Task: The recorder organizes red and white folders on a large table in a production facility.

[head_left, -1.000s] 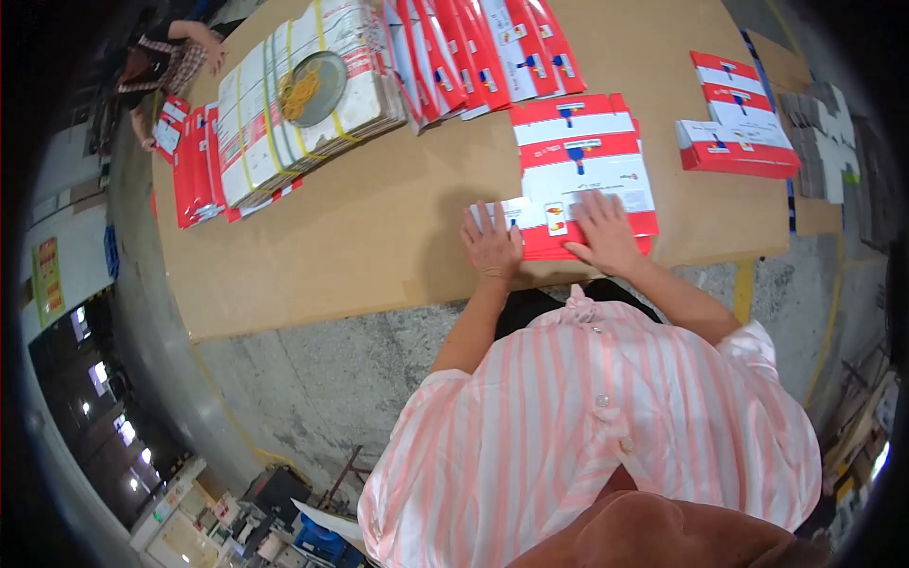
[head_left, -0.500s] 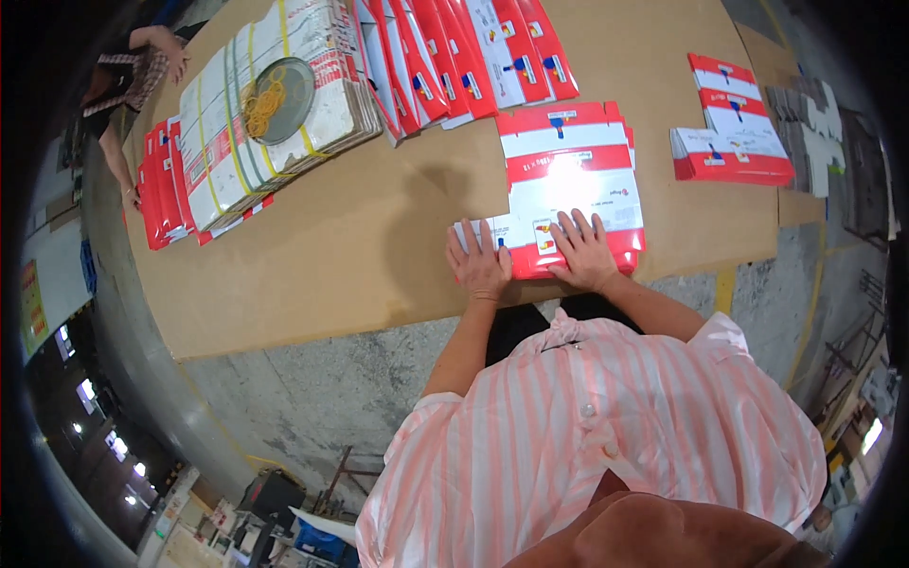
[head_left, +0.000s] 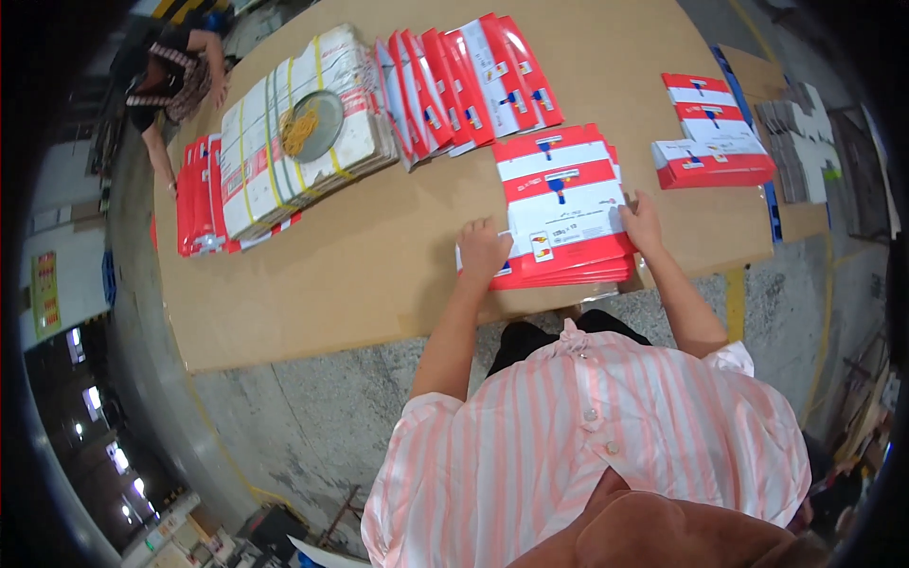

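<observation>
A stack of flat red-and-white carton blanks point(head_left: 579, 210) lies at the near edge of the table, its layers slightly fanned along the front. My left hand point(head_left: 486, 250) has its fingers curled over the small side flap at the stack's left. At the opposite side, my right hand point(head_left: 644, 225) grips the right edge, thumb and fingers bent around it. The undersides of the blanks, and some fingertips, are hidden.
A strapped white bundle point(head_left: 256, 180) stands at the left, carrying a round dish point(head_left: 331, 128) of yellow rubber bands point(head_left: 299, 133). Beyond are fanned red-and-white blanks point(head_left: 464, 95); another pile point(head_left: 715, 161) lies right. A person point(head_left: 175, 80) leans at the far left corner.
My hands have gone from lying flat on top of the blanks to holding the stack's left and right edges. The top blank now shows more fully. The view has shifted slightly.
</observation>
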Motion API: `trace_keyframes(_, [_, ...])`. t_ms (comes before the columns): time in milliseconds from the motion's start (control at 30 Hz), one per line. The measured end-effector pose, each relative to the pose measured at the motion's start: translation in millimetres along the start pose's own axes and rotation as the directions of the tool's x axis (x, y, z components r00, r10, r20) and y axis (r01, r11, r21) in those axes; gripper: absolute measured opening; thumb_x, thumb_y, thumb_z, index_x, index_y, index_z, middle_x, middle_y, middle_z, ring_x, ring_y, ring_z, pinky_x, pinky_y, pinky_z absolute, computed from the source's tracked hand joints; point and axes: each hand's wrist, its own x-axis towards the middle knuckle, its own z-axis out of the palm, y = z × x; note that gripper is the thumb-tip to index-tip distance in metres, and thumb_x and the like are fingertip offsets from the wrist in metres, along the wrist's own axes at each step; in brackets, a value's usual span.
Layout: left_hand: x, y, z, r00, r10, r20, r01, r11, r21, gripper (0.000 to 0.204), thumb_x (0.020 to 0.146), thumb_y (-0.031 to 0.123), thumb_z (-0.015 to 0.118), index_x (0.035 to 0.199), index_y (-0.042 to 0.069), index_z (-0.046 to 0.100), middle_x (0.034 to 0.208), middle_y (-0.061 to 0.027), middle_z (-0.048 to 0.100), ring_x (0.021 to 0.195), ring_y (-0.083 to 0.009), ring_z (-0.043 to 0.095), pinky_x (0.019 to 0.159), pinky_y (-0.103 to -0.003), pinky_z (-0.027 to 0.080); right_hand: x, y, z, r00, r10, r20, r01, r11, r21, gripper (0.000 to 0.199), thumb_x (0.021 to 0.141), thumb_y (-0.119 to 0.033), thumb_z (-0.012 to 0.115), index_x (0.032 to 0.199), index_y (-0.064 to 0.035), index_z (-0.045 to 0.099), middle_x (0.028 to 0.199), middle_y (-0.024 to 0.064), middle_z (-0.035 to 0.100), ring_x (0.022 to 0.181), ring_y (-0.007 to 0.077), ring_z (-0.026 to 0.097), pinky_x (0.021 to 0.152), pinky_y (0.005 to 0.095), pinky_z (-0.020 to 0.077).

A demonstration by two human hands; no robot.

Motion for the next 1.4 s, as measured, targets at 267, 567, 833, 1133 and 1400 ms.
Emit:
trace_keyframes(267, [71.8,-10.7,44.6,0.953,-0.203,0.225,0.297,0.776,-0.556,0.024,0.075,0.023,0.07,0.07,0.001,0.06,0.057,-0.0054,0.055,0.046,-0.0158,0.05,0.043,-0.032,0.037,-12.7,18.4,15.8,0.874,0.413,0.257,-0.486,0.748,0.451,0.052,0.072,-0.025,0.074,0.109,0.0073,0.057,0.099,0.0192,0.064,0.09,0.0292,0.063,0.08,0.0355,0.0492])
trace_keyframes(567, [-3.2,42.8,-54.7,0.963,-0.12,0.243,0.266,0.584,-0.766,0.019,0.079,0.018,0.072,0.084,0.0,0.067,0.068,0.0003,0.06,0.059,-0.0098,0.054,0.054,-0.025,0.043,-57.9,-27.3,-79.2,0.846,0.214,0.489,-0.534,0.368,0.761,0.031,0.078,-0.01,0.07,0.105,0.0024,0.061,0.095,0.011,0.066,0.084,0.0173,0.062,0.078,0.0308,0.0498])
trace_keyframes(833, [-41.5,30.3,-78.9,0.99,0.127,-0.063,-0.141,0.944,-0.3,0.03,0.08,0.016,0.067,0.102,-0.004,0.061,0.094,-0.0165,0.061,0.098,-0.0283,0.055,0.087,-0.038,0.042,-59.7,-43.5,-75.1,0.912,-0.235,0.337,-0.157,0.558,0.815,0.039,0.072,-0.015,0.075,0.108,-0.005,0.063,0.097,0.0092,0.062,0.092,0.0212,0.06,0.087,0.0323,0.0458])
trace_keyframes(1133, [-108.0,-21.9,43.3,0.781,-0.368,0.504,0.52,-0.062,-0.852,0.046,0.091,0.029,0.059,0.128,0.005,0.045,0.115,-0.0166,0.054,0.113,-0.0256,0.05,0.095,-0.035,0.043,-64.9,-56.4,-59.9,0.889,-0.243,0.388,0.045,0.89,0.454,0.042,0.072,-0.025,0.074,0.106,-0.0035,0.063,0.094,0.0164,0.067,0.087,0.0292,0.064,0.082,0.0366,0.0483])
trace_keyframes(1400, [-74.1,27.1,18.0,0.948,-0.081,0.307,0.206,-0.579,-0.789,0.066,0.093,0.053,0.039,0.142,0.009,0.031,0.143,-0.009,0.039,0.13,-0.0304,0.036,0.106,-0.049,0.031,-106.6,-123.3,-62.4,0.923,-0.184,0.338,-0.196,0.533,0.823,0.046,0.075,-0.019,0.074,0.114,0.0016,0.058,0.104,0.0103,0.065,0.096,0.018,0.058,0.087,0.0333,0.0468])
